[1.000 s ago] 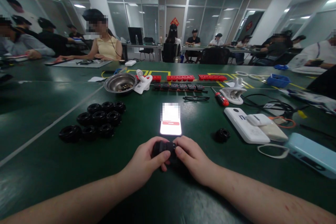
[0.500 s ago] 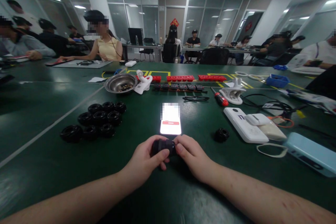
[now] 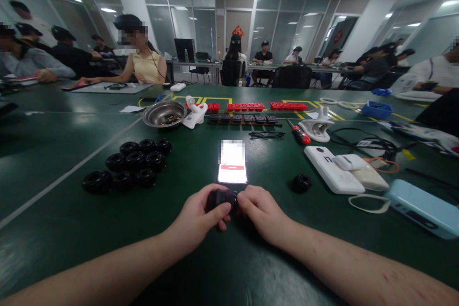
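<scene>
My left hand (image 3: 202, 210) is wrapped round a short black cylinder (image 3: 223, 197) that lies sideways, its thumb along the front. At the cylinder's right end my right hand (image 3: 260, 208) is closed in a pinch; whatever lies between its fingertips is hidden. Just beyond the hands lies a phone (image 3: 232, 172) with a lit screen. A single black ring-shaped part (image 3: 301, 182) rests to the right. Several similar glossy black rings (image 3: 135, 160) sit in rows on the left.
A metal bowl (image 3: 165, 114) with small brass-coloured pieces stands at the back left. Red trays (image 3: 245, 106), a screwdriver (image 3: 300, 134), a white power bank (image 3: 332, 169) and a light blue box (image 3: 423, 208) also lie on the green table (image 3: 71, 229). Other people sit farther off.
My right hand's fingertips have drawn slightly away from the cylinder's end, showing more of it. The left hand keeps its hold, and the view has shifted a little.
</scene>
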The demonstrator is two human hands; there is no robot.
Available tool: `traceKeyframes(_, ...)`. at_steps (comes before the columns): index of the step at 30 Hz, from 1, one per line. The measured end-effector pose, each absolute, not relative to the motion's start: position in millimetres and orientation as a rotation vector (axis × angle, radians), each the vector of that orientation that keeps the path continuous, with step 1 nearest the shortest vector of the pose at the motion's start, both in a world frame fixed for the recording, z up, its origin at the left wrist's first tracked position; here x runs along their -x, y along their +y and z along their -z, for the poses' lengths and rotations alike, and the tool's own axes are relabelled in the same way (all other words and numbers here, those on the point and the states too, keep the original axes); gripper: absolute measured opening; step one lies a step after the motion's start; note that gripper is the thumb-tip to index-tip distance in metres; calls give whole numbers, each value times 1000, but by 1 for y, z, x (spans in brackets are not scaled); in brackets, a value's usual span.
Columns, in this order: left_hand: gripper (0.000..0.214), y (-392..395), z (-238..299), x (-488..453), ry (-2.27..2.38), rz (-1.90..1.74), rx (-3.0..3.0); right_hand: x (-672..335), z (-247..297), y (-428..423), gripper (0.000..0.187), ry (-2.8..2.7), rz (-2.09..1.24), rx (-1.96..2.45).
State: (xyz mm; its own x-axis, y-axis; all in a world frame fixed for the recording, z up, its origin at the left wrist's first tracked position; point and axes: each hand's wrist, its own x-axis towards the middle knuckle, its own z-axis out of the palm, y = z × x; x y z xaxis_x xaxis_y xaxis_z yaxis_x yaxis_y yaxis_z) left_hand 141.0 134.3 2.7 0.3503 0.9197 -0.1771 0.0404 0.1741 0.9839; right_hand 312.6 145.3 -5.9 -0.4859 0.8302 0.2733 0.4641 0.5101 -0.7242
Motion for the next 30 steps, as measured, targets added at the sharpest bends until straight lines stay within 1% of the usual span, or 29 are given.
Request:
traceKeyframes(2, 33, 135, -2, -141, 1025, -805, -1229, -312, 7, 147, 49, -2124, -822, 1076)
traceKeyframes(8, 34, 138, -2, -141, 1052, -814, -1238, -310, 2, 146, 29, -2052, -912, 1070)
traceKeyframes(10, 33, 138, -2, -141, 1046, -824, -1238, -310, 2, 145, 30, -2062, -893, 1039)
traceKeyframes(15, 34, 135, -3, -142, 1006, -847, -1233, -313, 5, 145, 46, -2118, -817, 999)
traceKeyframes(17, 33, 136, -3, -142, 1010, -847, -1240, -313, 5, 145, 44, -2161, -850, 1003)
traceKeyframes(21, 35, 138, -3, -141, 1017, -829, -1238, -310, 2, 146, 30, -2090, -961, 1038)
traceKeyframes(23, 36, 139, -2, -141, 1018, -829, -1231, -309, 0, 146, 28, -2045, -1012, 1032)
traceKeyframes(25, 35, 138, -1, -141, 1001, -830, -1230, -309, 0, 145, 33, -2057, -1001, 1000)
traceKeyframes(28, 34, 136, 0, -141, 966, -822, -1224, -310, 1, 145, 48, -2105, -897, 959)
traceKeyframes(30, 34, 135, 0, -141, 967, -812, -1213, -311, 3, 146, 51, -2128, -852, 980)
